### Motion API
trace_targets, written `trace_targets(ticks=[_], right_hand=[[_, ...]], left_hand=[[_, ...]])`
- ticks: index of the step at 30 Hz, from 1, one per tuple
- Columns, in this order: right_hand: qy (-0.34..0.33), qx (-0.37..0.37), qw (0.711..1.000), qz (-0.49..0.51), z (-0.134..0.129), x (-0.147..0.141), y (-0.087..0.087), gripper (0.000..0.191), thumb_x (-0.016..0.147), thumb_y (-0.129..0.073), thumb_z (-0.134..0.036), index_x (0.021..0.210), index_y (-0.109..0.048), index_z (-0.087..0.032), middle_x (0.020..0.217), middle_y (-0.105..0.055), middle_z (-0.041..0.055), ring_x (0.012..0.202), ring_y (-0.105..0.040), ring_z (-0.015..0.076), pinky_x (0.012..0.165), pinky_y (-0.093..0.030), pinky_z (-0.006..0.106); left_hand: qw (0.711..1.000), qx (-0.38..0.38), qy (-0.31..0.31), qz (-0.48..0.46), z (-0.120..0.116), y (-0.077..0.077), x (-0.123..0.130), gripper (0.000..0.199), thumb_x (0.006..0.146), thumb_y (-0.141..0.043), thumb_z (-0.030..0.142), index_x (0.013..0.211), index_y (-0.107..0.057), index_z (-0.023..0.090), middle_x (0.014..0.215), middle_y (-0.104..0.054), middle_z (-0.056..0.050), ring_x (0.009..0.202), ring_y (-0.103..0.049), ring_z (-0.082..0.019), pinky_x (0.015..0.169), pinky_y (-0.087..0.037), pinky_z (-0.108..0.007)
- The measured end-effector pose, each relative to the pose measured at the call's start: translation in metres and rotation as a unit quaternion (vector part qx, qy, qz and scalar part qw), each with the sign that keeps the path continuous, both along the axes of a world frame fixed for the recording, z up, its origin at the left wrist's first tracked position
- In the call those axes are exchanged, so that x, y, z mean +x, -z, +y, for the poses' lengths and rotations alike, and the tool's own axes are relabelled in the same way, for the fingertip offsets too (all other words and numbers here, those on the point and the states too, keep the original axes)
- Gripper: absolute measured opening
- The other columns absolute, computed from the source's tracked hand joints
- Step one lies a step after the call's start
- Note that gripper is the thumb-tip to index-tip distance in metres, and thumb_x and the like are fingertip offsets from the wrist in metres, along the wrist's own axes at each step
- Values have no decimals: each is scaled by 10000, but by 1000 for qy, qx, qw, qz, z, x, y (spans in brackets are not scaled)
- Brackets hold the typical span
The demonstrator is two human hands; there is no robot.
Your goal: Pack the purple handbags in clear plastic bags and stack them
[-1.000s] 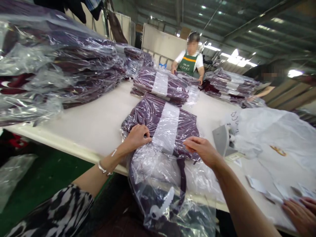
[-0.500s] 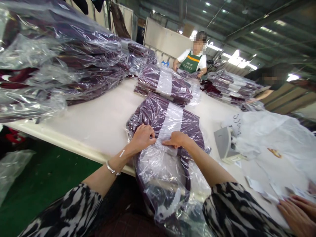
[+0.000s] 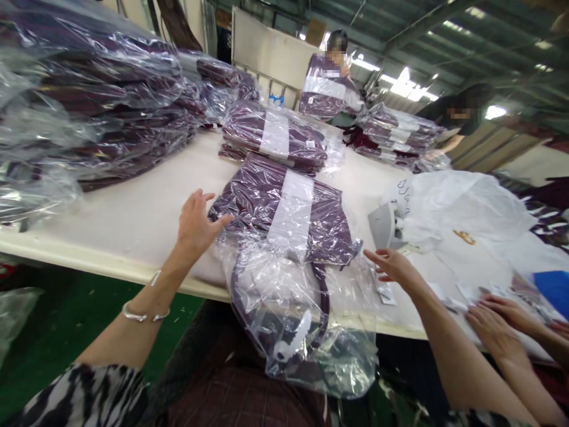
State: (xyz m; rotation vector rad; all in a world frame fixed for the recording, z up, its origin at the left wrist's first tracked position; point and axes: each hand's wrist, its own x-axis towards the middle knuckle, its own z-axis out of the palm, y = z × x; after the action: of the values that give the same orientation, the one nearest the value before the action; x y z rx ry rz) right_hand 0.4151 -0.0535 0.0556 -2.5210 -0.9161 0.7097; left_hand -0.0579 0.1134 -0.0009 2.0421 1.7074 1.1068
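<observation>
A purple bag in clear plastic [image 3: 249,201], with a white band [image 3: 291,207] around it, lies on the white table [image 3: 133,231] in front of me. Its dark handles and the loose end of the plastic [image 3: 329,356] hang over the table's near edge. At the bag's left side is my left hand [image 3: 198,222], fingers spread, thumb close to the plastic. My right hand [image 3: 393,267] is apart from the bag on its right, fingers spread and nothing held. Behind the bag lie more wrapped purple bags [image 3: 242,127], also banded in white.
Tall stacks of wrapped bags [image 3: 133,112] fill the left side. Across the table a person holds up a wrapped bag [image 3: 329,89]. At right are a grey holder [image 3: 383,227], white plastic sheeting [image 3: 471,201] and another person's hands [image 3: 493,326].
Both my hands have left the middle of the bag and moved apart, opening to either side. The plastic's loose end lies flatter. The person opposite has raised a wrapped bag.
</observation>
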Motion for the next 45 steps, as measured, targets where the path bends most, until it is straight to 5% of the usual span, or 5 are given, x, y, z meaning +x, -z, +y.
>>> trace_targets(ticks=[13, 29, 34, 38, 45], right_hand=[[0, 66, 985, 162, -11, -32, 11, 499, 731, -848, -582, 936, -632, -181, 748, -692, 53, 641, -626, 169, 532, -532, 268], [54, 183, 920, 342, -208, -108, 36, 517, 609, -901, -606, 782, -669, -178, 691, -685, 27, 638, -659, 194, 611, -564, 310], [-54, 225, 955, 188, -167, -97, -26, 822, 727, -842, -579, 1409, -550, -227, 548, -578, -71, 498, -586, 161, 474, -478, 248], [-132, 243, 917, 288, -85, -114, -61, 518, 711, -861, -558, 1044, -734, -182, 756, -722, 48, 644, -692, 190, 586, -575, 290], [-269, 93, 814, 507, 19, -159, -41, 543, 544, -963, -336, 998, -709, -181, 1155, -770, 140, 1098, -732, 272, 970, -590, 375]], left_hand=[[985, -27, 110, 128, 46, -24, -5, 899, 839, -807, 343, 1534, -354, -3, 1514, -478, -255, 1344, -476, -409, 1147, -373, -576], [769, 44, 584, 256, -148, 14, 134, 559, 1049, -467, 474, 1563, -420, 260, 1675, -338, -69, 1584, -186, -295, 1268, -165, -511], [753, -88, 646, 88, -153, -28, 113, 408, 1077, -409, 408, 1377, -638, 255, 1521, -569, -53, 1499, -402, -229, 1238, -304, -396], [763, -181, 614, -86, -176, -55, 85, 424, 1045, -433, 476, 1299, -679, 243, 1296, -715, -66, 1182, -666, -211, 1033, -502, -330], [904, -227, 360, -44, -216, -26, 73, 233, 759, -801, 316, 945, -725, 198, 929, -725, -19, 847, -670, -205, 783, -518, -293]])
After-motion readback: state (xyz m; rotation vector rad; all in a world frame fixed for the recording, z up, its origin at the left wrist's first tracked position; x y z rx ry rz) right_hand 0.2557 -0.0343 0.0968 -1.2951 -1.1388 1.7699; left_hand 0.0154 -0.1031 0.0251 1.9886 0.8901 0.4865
